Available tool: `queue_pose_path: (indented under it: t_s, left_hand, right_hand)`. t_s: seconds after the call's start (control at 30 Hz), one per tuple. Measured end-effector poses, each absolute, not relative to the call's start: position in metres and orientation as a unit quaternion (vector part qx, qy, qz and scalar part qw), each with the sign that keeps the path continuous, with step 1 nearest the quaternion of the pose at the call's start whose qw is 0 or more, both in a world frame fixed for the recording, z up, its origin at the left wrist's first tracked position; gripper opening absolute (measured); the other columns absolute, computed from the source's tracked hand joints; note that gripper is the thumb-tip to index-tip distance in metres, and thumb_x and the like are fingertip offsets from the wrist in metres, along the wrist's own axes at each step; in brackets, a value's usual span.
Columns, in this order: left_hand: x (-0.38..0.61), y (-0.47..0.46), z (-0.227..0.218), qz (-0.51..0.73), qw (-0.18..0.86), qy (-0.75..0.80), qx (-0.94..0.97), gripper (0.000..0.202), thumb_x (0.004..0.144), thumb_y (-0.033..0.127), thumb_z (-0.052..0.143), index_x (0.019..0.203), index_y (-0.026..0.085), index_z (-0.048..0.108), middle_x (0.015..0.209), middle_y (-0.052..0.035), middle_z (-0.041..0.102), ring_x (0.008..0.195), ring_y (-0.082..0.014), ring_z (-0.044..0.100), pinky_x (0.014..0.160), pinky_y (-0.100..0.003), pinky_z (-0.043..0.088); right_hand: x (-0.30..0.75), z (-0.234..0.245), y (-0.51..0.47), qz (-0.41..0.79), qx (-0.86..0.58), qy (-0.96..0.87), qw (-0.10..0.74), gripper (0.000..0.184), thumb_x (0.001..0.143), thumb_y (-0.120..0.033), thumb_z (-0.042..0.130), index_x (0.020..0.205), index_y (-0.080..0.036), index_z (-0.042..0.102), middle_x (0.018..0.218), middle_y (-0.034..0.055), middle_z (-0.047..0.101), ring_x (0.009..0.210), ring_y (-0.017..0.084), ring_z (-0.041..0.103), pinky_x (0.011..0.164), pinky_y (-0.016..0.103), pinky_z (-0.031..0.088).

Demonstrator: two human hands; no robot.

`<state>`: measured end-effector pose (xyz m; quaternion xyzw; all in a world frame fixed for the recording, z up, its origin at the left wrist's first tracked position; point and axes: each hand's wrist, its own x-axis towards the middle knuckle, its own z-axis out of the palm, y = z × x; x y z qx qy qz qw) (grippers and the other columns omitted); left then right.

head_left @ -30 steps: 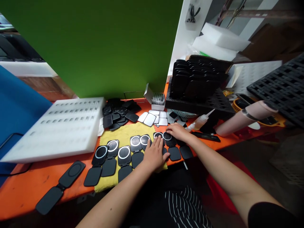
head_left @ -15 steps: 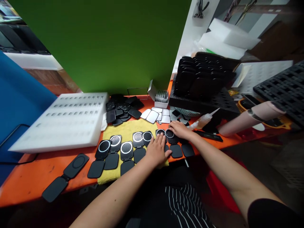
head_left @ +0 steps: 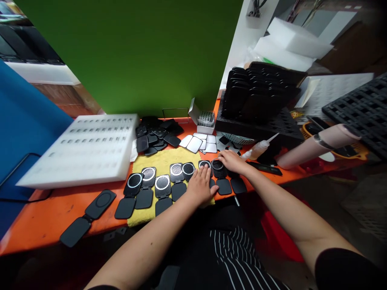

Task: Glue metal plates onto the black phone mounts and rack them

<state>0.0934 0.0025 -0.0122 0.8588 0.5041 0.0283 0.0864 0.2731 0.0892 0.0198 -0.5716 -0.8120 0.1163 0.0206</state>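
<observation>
At left, a white foam tray (head_left: 84, 163) rests on the orange table (head_left: 39, 219); rightward, hinged black cases (head_left: 162, 187) lie along a yellow cloth (head_left: 165, 156). The left hand (head_left: 199, 185) lies flat, thumb out, over a ringed case (head_left: 204, 164); the right hand (head_left: 232, 161) touches the neighbouring case (head_left: 220, 173)'s far edge, grip unclear.

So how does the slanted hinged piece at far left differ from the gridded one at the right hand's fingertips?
The slanted piece shows a dark ring; the gridded piece, a pale one. The right hand touches the gridded piece; the slanted piece lies untouched. Both are black and lie unfolded.
</observation>
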Motion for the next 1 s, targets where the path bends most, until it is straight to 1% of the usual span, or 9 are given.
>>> queue_pose_path:
  t_s: [0.17,0.43,0.7,0.8,0.87,0.93,1.0]
  left_hand:
    - [0.093,0.003,-0.012,0.032,0.091,0.504,0.858,0.073,0.082,0.057,0.022,0.135,0.008,0.024,0.142,-0.0111,0.018,0.130,-0.0260,0.015,0.105,-0.039,0.013]
    - [0.094,0.002,-0.012,0.023,0.092,0.505,0.858,0.072,0.082,0.057,0.019,0.136,0.009,0.021,0.143,-0.0090,0.016,0.131,-0.0238,0.012,0.106,-0.041,0.009]
    - [0.093,0.003,-0.010,0.019,0.088,0.504,0.859,0.074,0.081,0.060,0.013,0.136,0.011,0.021,0.143,-0.0073,0.016,0.131,-0.0227,0.011,0.106,-0.044,0.005]
    - [0.094,0.003,-0.007,0.016,0.088,0.506,0.858,0.077,0.080,0.063,0.014,0.136,0.011,0.021,0.143,-0.0076,0.016,0.131,-0.0236,0.011,0.106,-0.045,0.006]
    - [0.096,0.003,-0.004,0.020,0.086,0.503,0.860,0.077,0.079,0.064,0.016,0.136,0.011,0.021,0.143,-0.0074,0.017,0.131,-0.0240,0.011,0.106,-0.045,0.006]
    - [0.100,0.002,0.001,0.030,0.083,0.491,0.867,0.076,0.080,0.064,0.016,0.136,0.013,0.022,0.143,-0.0063,0.017,0.131,-0.0239,0.011,0.106,-0.044,0.006]
    - [0.104,0.002,0.004,0.038,0.084,0.474,0.875,0.072,0.081,0.062,0.015,0.135,0.015,0.026,0.143,-0.0050,0.019,0.131,-0.0232,0.012,0.106,-0.044,0.006]
  right_hand:
    - [0.279,0.030,0.086,0.123,-0.580,-0.805,0.014,0.018,0.084,-0.027,0.040,0.087,-0.019,0.056,0.093,0.0042,0.061,0.088,0.016,0.051,0.076,0.026,0.035]
    - [0.268,0.022,0.087,0.102,-0.614,-0.783,-0.002,0.020,0.081,-0.028,0.043,0.087,-0.020,0.060,0.097,0.0066,0.062,0.091,0.022,0.052,0.076,0.032,0.035]
    - [0.267,0.017,0.090,0.098,-0.620,-0.779,0.016,0.018,0.078,-0.030,0.049,0.078,-0.023,0.065,0.089,0.0031,0.065,0.088,0.021,0.053,0.073,0.029,0.036]
    - [0.270,0.018,0.089,0.097,-0.620,-0.778,0.031,0.022,0.080,-0.031,0.047,0.081,-0.022,0.067,0.088,0.0041,0.066,0.088,0.020,0.053,0.076,0.028,0.036]
    - [0.275,0.021,0.086,0.094,-0.622,-0.776,0.045,0.026,0.082,-0.031,0.043,0.086,-0.021,0.067,0.091,0.0048,0.065,0.089,0.019,0.054,0.079,0.028,0.036]
    - [0.280,0.023,0.079,0.087,-0.627,-0.772,0.062,0.029,0.085,-0.030,0.038,0.093,-0.021,0.065,0.097,0.0045,0.064,0.091,0.018,0.054,0.082,0.027,0.035]
    - [0.285,0.024,0.067,0.084,-0.634,-0.763,0.091,0.030,0.086,-0.028,0.036,0.099,-0.022,0.062,0.098,0.0032,0.064,0.092,0.017,0.053,0.082,0.026,0.036]
